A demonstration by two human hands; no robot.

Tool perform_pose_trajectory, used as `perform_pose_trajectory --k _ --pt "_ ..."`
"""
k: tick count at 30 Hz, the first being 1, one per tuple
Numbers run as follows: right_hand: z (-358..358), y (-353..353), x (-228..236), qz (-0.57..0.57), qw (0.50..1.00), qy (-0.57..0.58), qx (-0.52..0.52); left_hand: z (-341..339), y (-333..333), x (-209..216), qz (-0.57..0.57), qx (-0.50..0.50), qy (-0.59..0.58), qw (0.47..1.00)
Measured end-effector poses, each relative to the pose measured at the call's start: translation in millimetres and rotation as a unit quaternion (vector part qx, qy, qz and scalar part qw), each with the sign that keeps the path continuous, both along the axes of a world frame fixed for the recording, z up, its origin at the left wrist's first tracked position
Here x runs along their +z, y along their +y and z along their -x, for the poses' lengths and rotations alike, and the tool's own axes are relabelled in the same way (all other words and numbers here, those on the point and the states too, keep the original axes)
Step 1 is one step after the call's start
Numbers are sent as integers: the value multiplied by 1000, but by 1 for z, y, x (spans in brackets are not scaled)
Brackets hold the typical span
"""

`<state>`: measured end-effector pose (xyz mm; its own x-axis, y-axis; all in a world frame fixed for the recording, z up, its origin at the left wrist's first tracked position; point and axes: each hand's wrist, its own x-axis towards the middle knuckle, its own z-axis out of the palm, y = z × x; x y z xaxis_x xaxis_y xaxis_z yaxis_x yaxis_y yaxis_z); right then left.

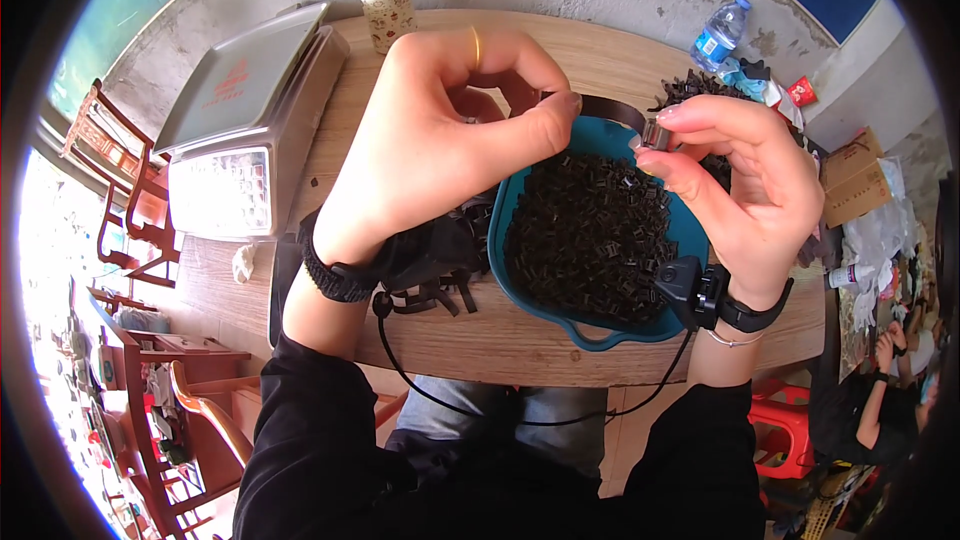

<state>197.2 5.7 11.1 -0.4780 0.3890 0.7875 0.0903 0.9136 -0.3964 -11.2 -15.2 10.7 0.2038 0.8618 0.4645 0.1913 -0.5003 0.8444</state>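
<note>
Above a teal basin (pixel 497 230), both hands hold the ends of a short dark strap (pixel 608 110). My left hand (pixel 440 130) pinches one end between thumb and curled fingers. At the other end, my right hand (pixel 745 175) grips a small dark clip (pixel 655 134) with thumb and forefinger; the strap reaches it, but whether it passes through I cannot tell. A heap of small black clips (pixel 590 230) fills the basin. Under my left wrist lie several loose black straps (pixel 437 298), partly hidden by the hand and wrist gear.
A weighing scale (pixel 240 80) stands at the table's left. Behind are a cream bottle (pixel 388 10) with a red lid and a plastic water bottle (pixel 718 35). More dark pieces (pixel 700 86) are piled back right. A red stool (pixel 785 430) and another person's arm (pixel 875 400) are at right.
</note>
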Motion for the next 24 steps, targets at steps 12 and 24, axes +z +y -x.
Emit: perform_pose_trajectory --k 12,24 --pt "-2 4 0 29 998 24 52 10 13 -4 38 -204 -156 966" --pt "-2 -1 -1 43 992 109 37 -12 14 -14 93 -269 -266 921"
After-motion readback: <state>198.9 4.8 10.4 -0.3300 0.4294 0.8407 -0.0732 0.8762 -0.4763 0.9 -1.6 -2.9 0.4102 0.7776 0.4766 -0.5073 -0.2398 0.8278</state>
